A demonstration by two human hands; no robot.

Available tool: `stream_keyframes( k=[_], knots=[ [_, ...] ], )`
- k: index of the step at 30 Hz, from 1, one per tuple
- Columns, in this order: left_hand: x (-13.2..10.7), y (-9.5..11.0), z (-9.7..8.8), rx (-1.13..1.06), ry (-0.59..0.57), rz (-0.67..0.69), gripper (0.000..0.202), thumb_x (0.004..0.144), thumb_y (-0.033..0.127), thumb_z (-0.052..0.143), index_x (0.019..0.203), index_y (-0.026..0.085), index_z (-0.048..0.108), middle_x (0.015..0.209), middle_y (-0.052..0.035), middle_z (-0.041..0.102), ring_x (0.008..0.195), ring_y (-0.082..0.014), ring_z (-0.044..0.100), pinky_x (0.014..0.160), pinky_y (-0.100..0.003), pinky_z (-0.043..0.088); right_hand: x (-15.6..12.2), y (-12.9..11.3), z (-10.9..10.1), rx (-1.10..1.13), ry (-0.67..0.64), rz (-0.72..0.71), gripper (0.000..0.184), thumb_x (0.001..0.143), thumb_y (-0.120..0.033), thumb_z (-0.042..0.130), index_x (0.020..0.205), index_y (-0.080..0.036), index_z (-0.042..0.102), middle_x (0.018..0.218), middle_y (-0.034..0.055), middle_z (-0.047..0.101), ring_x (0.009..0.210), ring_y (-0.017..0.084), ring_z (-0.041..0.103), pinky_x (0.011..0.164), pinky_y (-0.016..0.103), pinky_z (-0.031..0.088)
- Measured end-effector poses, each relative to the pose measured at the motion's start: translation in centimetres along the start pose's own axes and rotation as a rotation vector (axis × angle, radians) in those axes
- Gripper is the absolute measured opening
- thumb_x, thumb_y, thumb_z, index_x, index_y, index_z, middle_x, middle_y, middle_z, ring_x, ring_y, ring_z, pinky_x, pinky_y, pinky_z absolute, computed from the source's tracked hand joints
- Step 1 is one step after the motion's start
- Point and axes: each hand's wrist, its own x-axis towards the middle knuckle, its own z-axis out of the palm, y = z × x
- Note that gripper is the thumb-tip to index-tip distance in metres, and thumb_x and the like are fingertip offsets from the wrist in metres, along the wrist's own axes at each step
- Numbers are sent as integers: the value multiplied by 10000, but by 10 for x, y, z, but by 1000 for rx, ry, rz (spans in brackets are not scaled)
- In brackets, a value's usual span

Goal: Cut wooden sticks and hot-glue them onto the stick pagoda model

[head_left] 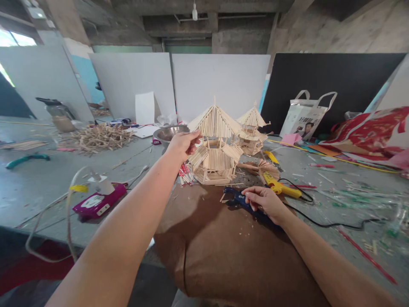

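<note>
A model pavilion (214, 160) made of thin wooden sticks stands upright in front of me, with a pointed roof over a wider lower tier. My left hand (184, 144) is closed at the left edge of its upper roof, thumb and fingers pinching there. Lower right, my right hand (263, 202) has its thumb and fingertips pressed together; whatever is between them is too small to make out. Beneath that hand lies a dark blue tool (238, 197) with a curved end, partly hidden. Behind the pavilion stands a second stick pavilion (252, 132).
A yellow glue gun (287, 189) with a black cord lies to the right. Brown sheet (217, 256) covers the near work surface. Leftward are a purple power strip (100, 200), a metal bowl (169, 133) and a stick heap (99, 138). A white bag (302, 115) stands back right.
</note>
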Motion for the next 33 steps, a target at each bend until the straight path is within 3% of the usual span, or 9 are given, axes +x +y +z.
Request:
stream_keyframes(
  k=[9, 13, 16, 18, 21, 24, 28, 33],
  knots=[
    [4, -1, 1, -30, 24, -12, 153, 579, 247, 657, 549, 128, 566, 435, 3, 525, 272, -14, 313, 286, -176, 178, 0, 1, -1, 7, -9, 1, 248, 653, -368, 579, 774, -152, 591, 584, -23, 537, 404, 36, 418, 416, 193, 287],
    [-5, -6, -3, -5, 29, 62, 163, 571, 254, 656, 592, 117, 569, 461, 14, 519, 287, -16, 330, 286, -173, 176, 0, 0, 1, 24, 3, -12, 252, 642, -376, 581, 766, -156, 588, 581, -23, 535, 394, 39, 413, 402, 195, 274],
    [-20, -17, -5, 36, 46, 157, 198, 580, 295, 643, 594, 117, 557, 453, 40, 483, 281, -7, 311, 285, -171, 157, 2, -5, -9, -7, 115, -70, 279, 625, -402, 575, 764, -159, 579, 560, -24, 529, 382, 52, 402, 397, 206, 287],
    [-34, -26, -3, 62, 61, 255, 225, 606, 327, 616, 573, 119, 537, 467, 45, 476, 288, -7, 324, 291, -169, 182, 4, -10, -23, -146, 259, -157, 290, 639, -414, 545, 773, -159, 582, 568, -11, 543, 400, 70, 421, 423, 224, 327],
    [-55, -41, 6, 129, 12, 294, 203, 637, 305, 585, 566, 129, 512, 461, 52, 471, 290, -7, 325, 306, -167, 197, 7, -13, -52, -585, 557, -227, 277, 690, -387, 469, 791, -169, 606, 633, 32, 598, 520, 129, 512, 511, 255, 378],
    [-70, -55, 16, 259, -106, 231, 213, 669, 308, 547, 560, 130, 506, 453, 45, 476, 302, -13, 339, 327, -163, 226, 8, -9, -78, -1021, 708, -123, 275, 724, -322, 410, 844, -185, 617, 818, 76, 638, 763, 207, 567, 656, 300, 396],
    [-79, -71, 26, 387, -300, 150, 241, 690, 331, 515, 563, 126, 520, 481, 30, 499, 309, -15, 345, 345, -168, 230, 10, 2, -99, -1327, 536, 98, 365, 703, -182, 367, 1008, -151, 565, 989, 126, 600, 932, 247, 525, 729, 322, 376],
    [-85, -81, 29, 383, -471, 17, 204, 691, 306, 515, 616, 119, 550, 499, 24, 513, 309, -15, 336, 353, -174, 219, 11, 13, -110, -1358, 364, 126, 400, 631, -131, 416, 995, -196, 569, 975, 76, 608, 879, 203, 549, 702, 263, 377]
  ],
)
